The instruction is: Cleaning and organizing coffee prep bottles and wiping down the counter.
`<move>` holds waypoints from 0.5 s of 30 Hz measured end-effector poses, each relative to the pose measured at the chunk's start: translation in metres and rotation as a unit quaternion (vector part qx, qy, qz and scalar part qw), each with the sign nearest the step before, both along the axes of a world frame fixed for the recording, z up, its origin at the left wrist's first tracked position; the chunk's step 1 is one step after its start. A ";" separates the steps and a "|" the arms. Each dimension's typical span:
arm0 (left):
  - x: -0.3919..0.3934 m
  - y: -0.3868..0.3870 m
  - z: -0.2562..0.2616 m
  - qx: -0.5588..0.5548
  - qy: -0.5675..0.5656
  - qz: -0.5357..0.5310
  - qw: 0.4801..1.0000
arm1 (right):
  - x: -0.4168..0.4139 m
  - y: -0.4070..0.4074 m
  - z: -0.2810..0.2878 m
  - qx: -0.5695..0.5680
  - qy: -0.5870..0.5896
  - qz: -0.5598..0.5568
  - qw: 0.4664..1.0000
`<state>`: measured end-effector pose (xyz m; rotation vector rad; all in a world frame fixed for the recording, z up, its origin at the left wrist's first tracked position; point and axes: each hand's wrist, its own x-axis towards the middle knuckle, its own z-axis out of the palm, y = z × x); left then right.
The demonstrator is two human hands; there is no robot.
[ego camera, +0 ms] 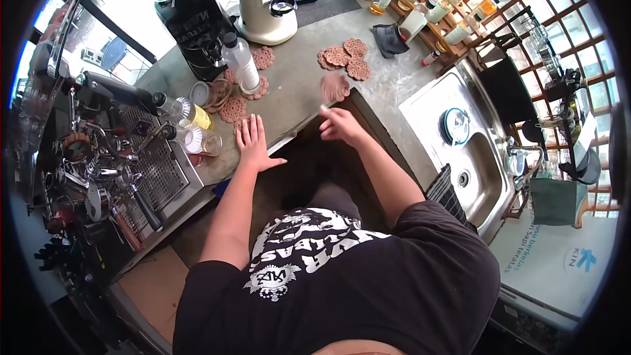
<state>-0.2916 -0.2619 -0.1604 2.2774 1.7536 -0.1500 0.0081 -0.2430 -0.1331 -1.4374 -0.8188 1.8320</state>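
My left hand (255, 145) lies flat with its fingers apart at the counter's front edge. Its fingertips reach a brown crocheted coaster (239, 126), partly hidden by them. My right hand (341, 125) is over the counter's inner corner, index finger extended and the other fingers partly curled. Just beyond its fingertips is a motion-blurred crocheted coaster (335, 88), seemingly apart from the hand; whether it touches the counter is unclear. Several matching coasters (358, 67) overlap farther back. More coasters (232, 109) lie left of centre, near a clear bottle (241, 64).
An espresso machine (162, 167) flanks the counter (296, 69) on the left. A black coffee grinder (194, 24) and a cream-coloured machine (268, 5) stand behind. To the right are a steel sink (480, 158), a black pouch (390, 40) and a wooden rack (434, 24) of bottles.
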 end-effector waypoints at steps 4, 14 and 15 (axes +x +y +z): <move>0.003 -0.002 0.001 0.031 -0.028 0.011 0.999 | -0.025 -0.020 -0.004 -0.029 -0.054 0.249 0.966; 0.000 -0.031 -0.038 0.156 -0.240 0.059 0.956 | -0.018 -0.059 -0.039 -0.046 -0.110 0.423 0.898; 0.011 -0.032 -0.029 0.196 -0.251 0.036 0.947 | -0.010 -0.050 -0.055 -0.033 -0.097 0.392 0.914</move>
